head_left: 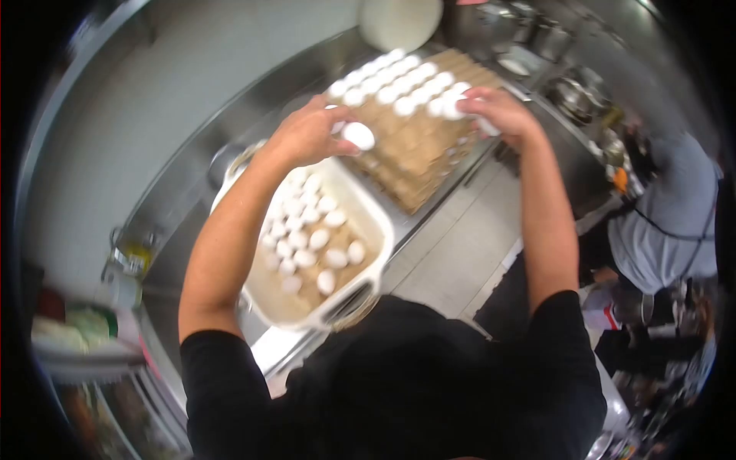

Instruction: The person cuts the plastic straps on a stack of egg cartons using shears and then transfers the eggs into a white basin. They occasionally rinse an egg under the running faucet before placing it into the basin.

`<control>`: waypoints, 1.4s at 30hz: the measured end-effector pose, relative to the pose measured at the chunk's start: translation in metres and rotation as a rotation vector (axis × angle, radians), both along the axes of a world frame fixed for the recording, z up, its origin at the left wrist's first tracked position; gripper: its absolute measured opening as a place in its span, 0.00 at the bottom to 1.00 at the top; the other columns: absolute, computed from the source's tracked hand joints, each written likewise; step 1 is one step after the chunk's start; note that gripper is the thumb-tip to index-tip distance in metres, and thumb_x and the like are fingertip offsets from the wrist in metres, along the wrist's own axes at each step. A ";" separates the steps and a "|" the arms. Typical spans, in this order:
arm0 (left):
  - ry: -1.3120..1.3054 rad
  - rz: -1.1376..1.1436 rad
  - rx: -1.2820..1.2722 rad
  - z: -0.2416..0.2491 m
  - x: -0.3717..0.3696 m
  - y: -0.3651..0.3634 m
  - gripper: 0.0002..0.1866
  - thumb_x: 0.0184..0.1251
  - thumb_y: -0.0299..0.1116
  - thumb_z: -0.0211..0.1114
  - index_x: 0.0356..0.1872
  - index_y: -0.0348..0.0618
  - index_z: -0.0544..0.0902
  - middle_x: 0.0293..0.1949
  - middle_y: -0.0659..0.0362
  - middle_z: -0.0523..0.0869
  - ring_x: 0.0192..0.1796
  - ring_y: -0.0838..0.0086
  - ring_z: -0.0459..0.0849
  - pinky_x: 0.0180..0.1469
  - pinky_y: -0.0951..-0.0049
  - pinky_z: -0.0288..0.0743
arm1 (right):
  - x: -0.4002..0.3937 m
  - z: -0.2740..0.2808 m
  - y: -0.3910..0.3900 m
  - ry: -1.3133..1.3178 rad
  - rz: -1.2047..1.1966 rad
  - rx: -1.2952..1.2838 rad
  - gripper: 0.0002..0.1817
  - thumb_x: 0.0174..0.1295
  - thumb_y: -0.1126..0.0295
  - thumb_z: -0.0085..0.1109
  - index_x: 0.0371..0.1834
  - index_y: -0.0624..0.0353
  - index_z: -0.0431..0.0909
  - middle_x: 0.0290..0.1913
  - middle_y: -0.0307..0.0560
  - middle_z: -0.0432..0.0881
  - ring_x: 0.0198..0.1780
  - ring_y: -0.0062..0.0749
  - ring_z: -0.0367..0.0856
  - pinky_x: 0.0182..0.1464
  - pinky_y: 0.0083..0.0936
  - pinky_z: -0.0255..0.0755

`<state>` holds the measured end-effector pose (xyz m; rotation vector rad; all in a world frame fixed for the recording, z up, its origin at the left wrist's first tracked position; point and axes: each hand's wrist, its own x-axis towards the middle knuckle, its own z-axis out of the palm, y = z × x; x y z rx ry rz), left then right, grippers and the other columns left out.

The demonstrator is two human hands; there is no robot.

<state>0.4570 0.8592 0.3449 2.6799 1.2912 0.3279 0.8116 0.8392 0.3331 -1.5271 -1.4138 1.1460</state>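
My left hand is closed on white eggs, one of them showing at its fingertips, between the basin and the carton. At the right edge of the egg rows my right hand is closed on an egg, with white showing under its fingers. A brown egg carton lies on the metal counter; several white eggs fill its far part, while its near cups hold none. The cream basin beside it has a rope handle and holds several eggs in brownish liquid.
A white round container stands at the back. Pots sit on the right. A person in a grey shirt is at the right. A tap with a yellow item is at the left, and floor tiles show beyond the counter edge.
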 end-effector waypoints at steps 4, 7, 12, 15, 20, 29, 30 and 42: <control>0.490 0.014 -0.359 -0.031 -0.067 -0.059 0.27 0.53 0.48 0.75 0.56 0.58 0.83 0.57 0.48 0.77 0.54 0.53 0.82 0.55 0.57 0.77 | -0.113 0.008 -0.049 -0.431 0.347 0.153 0.22 0.50 0.61 0.75 0.47 0.56 0.82 0.45 0.46 0.82 0.42 0.31 0.81 0.42 0.27 0.76; 0.637 0.021 -0.590 -0.073 -0.095 -0.102 0.28 0.52 0.48 0.74 0.57 0.57 0.82 0.55 0.50 0.79 0.55 0.57 0.82 0.54 0.60 0.77 | -0.187 -0.030 -0.067 -0.639 0.707 0.233 0.24 0.49 0.55 0.75 0.47 0.52 0.83 0.56 0.52 0.74 0.58 0.47 0.77 0.61 0.35 0.71; 0.669 0.002 -0.586 -0.135 -0.105 -0.151 0.18 0.58 0.44 0.67 0.48 0.52 0.87 0.54 0.45 0.78 0.54 0.56 0.83 0.49 0.61 0.79 | -0.277 -0.102 -0.085 -1.108 1.045 0.047 0.20 0.49 0.59 0.69 0.45 0.56 0.83 0.57 0.63 0.74 0.43 0.53 0.84 0.49 0.41 0.79; 0.478 0.044 -0.478 -0.171 -0.106 -0.173 0.14 0.63 0.40 0.62 0.46 0.48 0.87 0.53 0.42 0.78 0.52 0.55 0.84 0.49 0.61 0.80 | -0.283 -0.138 -0.087 -1.097 1.069 0.064 0.18 0.48 0.61 0.69 0.41 0.57 0.83 0.57 0.65 0.74 0.43 0.54 0.84 0.47 0.42 0.79; 0.348 0.187 -0.645 -0.163 -0.100 -0.183 0.15 0.66 0.36 0.57 0.50 0.45 0.83 0.57 0.37 0.76 0.53 0.52 0.84 0.52 0.56 0.78 | -0.280 -0.145 -0.085 -1.000 1.178 -0.112 0.27 0.49 0.60 0.71 0.53 0.57 0.79 0.62 0.70 0.70 0.51 0.56 0.82 0.54 0.42 0.76; 0.017 0.282 -0.609 -0.090 -0.068 -0.115 0.28 0.63 0.40 0.67 0.63 0.43 0.77 0.52 0.42 0.85 0.56 0.53 0.83 0.60 0.58 0.74 | -0.195 -0.058 -0.054 -0.518 0.838 0.275 0.31 0.62 0.55 0.65 0.65 0.58 0.74 0.64 0.62 0.76 0.65 0.54 0.75 0.68 0.38 0.68; -0.051 0.235 -0.450 -0.082 -0.047 -0.103 0.27 0.64 0.40 0.66 0.64 0.44 0.76 0.52 0.44 0.84 0.54 0.52 0.83 0.58 0.58 0.75 | -0.168 -0.047 -0.040 -0.484 0.719 0.362 0.30 0.62 0.56 0.65 0.65 0.59 0.75 0.63 0.61 0.77 0.65 0.53 0.75 0.67 0.38 0.68; 0.360 0.134 -0.081 -0.019 0.166 0.039 0.30 0.51 0.32 0.72 0.60 0.46 0.78 0.59 0.49 0.76 0.57 0.53 0.81 0.58 0.58 0.78 | 0.089 -0.037 0.084 -0.744 0.311 0.350 0.21 0.59 0.70 0.60 0.57 0.58 0.80 0.51 0.59 0.85 0.54 0.50 0.82 0.59 0.36 0.73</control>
